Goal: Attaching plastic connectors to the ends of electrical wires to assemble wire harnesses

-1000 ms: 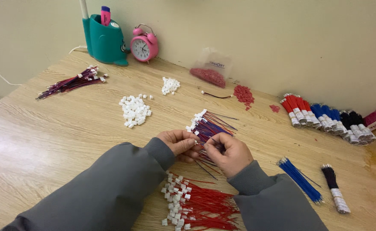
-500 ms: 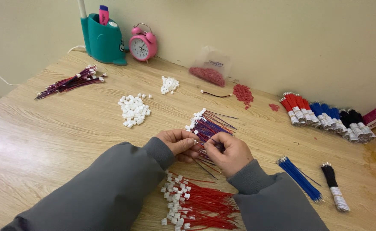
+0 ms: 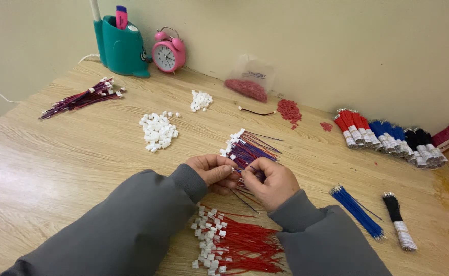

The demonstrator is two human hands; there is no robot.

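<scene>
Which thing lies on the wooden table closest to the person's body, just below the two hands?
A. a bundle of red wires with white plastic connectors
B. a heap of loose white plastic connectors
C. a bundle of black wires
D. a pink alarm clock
A: the bundle of red wires with white plastic connectors lies between the grey sleeves, just below the left hand and the right hand.

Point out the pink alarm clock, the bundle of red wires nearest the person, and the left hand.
Pink alarm clock (image 3: pixel 169 54), head view, on the dial face.
Bundle of red wires (image 3: pixel 247 246), head view, mid-length on the red strands.
Left hand (image 3: pixel 211 171), head view, on the back of the hand.
</scene>
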